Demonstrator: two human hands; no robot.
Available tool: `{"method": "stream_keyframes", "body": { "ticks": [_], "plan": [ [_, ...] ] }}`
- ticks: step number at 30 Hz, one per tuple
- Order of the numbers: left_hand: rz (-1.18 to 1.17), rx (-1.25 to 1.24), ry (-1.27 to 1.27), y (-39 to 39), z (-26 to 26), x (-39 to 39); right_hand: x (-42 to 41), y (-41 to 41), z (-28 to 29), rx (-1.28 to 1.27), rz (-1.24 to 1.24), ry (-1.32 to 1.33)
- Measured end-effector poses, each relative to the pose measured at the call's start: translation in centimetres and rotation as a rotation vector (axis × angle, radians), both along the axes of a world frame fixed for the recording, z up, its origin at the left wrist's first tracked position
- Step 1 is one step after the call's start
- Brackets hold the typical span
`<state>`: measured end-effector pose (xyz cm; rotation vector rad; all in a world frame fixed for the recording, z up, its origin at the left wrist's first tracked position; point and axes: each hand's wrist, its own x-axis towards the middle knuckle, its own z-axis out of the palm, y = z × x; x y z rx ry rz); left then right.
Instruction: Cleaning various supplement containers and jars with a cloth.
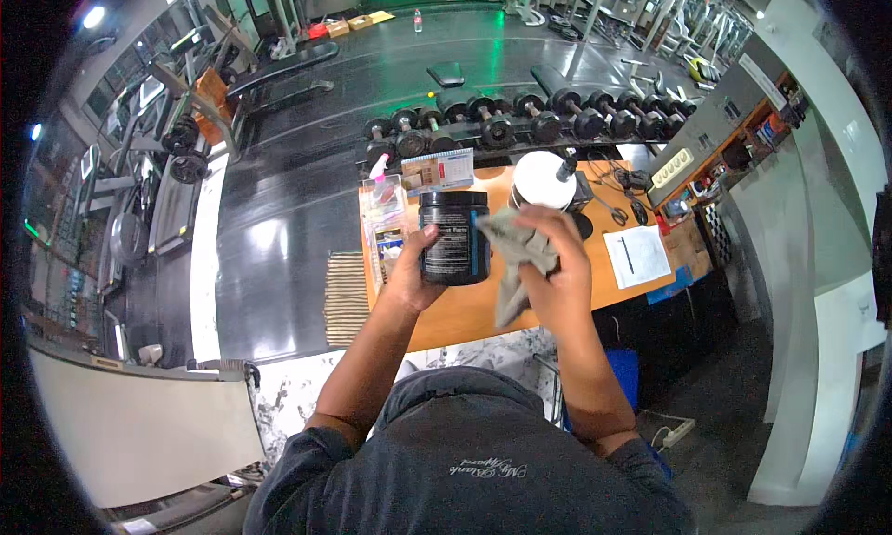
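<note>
A black plastic supplement jar (454, 239) with a black screw lid stands upright in the grip of my left hand (416, 273), above the wooden desk (446, 329). My left thumb lies across its printed label. Just to the right, my right hand (561, 273) pinches a crumpled grey-green cloth (519, 246), whose upper left corner is close to the jar's side; whether they touch, I cannot tell. A tub with a white lid (545, 179) stands behind my right hand. The fingers of my left hand behind the jar are hidden.
A desk calendar (439, 171) and a clear organizer with a pink-topped spray bottle (380, 169) stand at the back left. Scissors (617, 214), cables and a paper with a pen (637, 256) lie on the right. Beyond the desk runs a rack of dumbbells (498, 129).
</note>
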<state>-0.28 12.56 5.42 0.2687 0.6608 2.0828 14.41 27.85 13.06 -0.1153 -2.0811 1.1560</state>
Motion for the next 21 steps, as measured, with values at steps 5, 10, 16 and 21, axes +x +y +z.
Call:
{"method": "stream_keyframes", "body": {
  "ticks": [5,10,16,21],
  "plan": [
    [0.049,-0.039,-0.064,0.3,-1.4,0.1,-2.6,-0.5,1.8,0.257,0.071,-0.076],
    [0.065,0.012,0.015,-0.5,-0.8,-0.6,0.5,-2.8,2.9,0.316,0.289,-0.129],
    [0.059,0.017,0.008,-0.7,0.9,0.3,-2.5,-1.6,2.3,0.372,0.015,-0.037],
    [0.006,0.030,0.005,-0.6,-1.1,-1.7,-0.1,-1.3,1.7,0.260,0.242,-0.121]
  ]
}}
